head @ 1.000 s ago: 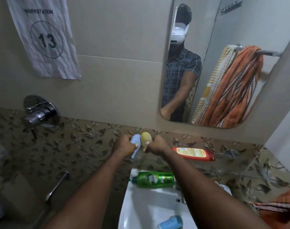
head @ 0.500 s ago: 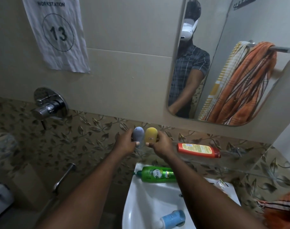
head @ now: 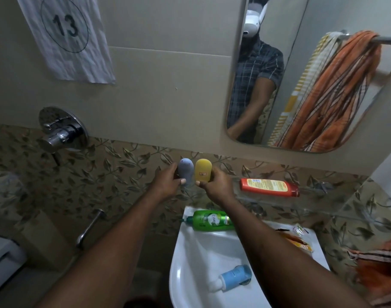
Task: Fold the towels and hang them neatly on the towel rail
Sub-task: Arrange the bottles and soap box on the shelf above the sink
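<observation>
Tiled wall [head: 145, 96] above sink [head: 201, 252], left hand [head: 165, 185] gripping grey bottle [head: 185, 171], right hand [head: 216, 185] gripping yellow bottle [head: 203, 170] (side by side)

Left hand [head: 165, 185] grips a grey-blue bottle [head: 185, 171], right hand [head: 216, 185] a yellow bottle [head: 203, 170], side by side above a white basin [head: 190, 263]; orange towel [head: 337, 94] on a rail [head: 388, 41], mirrored

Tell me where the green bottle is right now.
In the head view, the green bottle lies on its side on the back rim of the white sink, near centre frame, below and left of the orange bottle.
</observation>
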Demonstrator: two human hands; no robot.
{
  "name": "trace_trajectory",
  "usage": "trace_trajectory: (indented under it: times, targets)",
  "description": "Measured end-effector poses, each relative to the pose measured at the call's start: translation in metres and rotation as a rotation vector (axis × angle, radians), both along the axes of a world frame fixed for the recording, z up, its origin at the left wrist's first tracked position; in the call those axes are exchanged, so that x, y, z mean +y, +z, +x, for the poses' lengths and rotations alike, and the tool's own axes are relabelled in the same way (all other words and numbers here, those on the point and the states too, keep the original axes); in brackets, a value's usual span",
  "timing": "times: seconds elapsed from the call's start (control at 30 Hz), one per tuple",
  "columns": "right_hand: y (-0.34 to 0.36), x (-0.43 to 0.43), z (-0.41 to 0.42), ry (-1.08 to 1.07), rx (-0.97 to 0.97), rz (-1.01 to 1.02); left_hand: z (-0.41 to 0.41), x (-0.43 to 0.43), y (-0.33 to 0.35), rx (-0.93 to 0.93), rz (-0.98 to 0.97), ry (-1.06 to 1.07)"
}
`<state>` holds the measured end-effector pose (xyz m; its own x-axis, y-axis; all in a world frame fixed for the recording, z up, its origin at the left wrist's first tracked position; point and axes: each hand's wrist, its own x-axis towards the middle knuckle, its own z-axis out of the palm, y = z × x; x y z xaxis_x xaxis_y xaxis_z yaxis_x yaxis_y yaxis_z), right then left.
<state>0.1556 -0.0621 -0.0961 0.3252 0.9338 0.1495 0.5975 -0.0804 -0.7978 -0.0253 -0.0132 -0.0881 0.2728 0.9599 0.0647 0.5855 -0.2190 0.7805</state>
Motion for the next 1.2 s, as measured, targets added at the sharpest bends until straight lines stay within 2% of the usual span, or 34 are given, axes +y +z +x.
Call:
trace_trajectory:
  times: [0.23, 0.37, 0.5, 0.6, 0.67, 0.77, 0.87, 0.93, 1.07, 1.2]
  targets:
    - [0.001, -0.01, -0.001, -0.011, 0.049, 0.004, 0.003, -0.01, -0.009, -0.022, 0.043, 0.042]
    - [-0.001, -0.021, 0.006, -0.04, 0.167, 0.024, 0.008, -0.028, -0.015, -0.006, 0.117, 0.249]
    - [0.004, -0.037, 0.023, -0.074, 0.087, -0.008, 0.016, -0.06, -0.026, -0.002, 0.214, 0.385]
    - [0.013, -0.05, 0.044, -0.14, -0.016, 0.084, 0.035, -0.076, -0.034, 0.041, 0.224, 0.262]
    - [0.021, -0.059, 0.062, -0.167, -0.153, 0.152, 0.054, -0.082, -0.034, 0.054, 0.293, 0.126]
    - [0.035, -0.068, 0.101, -0.167, -0.37, 0.116, 0.086, -0.089, -0.029, 0.029, 0.379, -0.042]
    - [0.046, -0.069, 0.144, -0.08, -0.614, -0.232, 0.115, -0.093, -0.018, 0.016, 0.294, -0.117]
    - [0.047, -0.07, 0.171, -0.026, -0.676, -0.411, 0.131, -0.096, -0.012, 0.026, 0.203, -0.146]
    - [0.048, -0.08, 0.204, -0.06, -0.603, -0.525, 0.152, -0.102, -0.002, -0.006, -0.001, -0.132]
    - [0.04, -0.086, 0.2, -0.055, -0.622, -0.516, 0.166, -0.107, -0.007, -0.165, -0.239, -0.083]
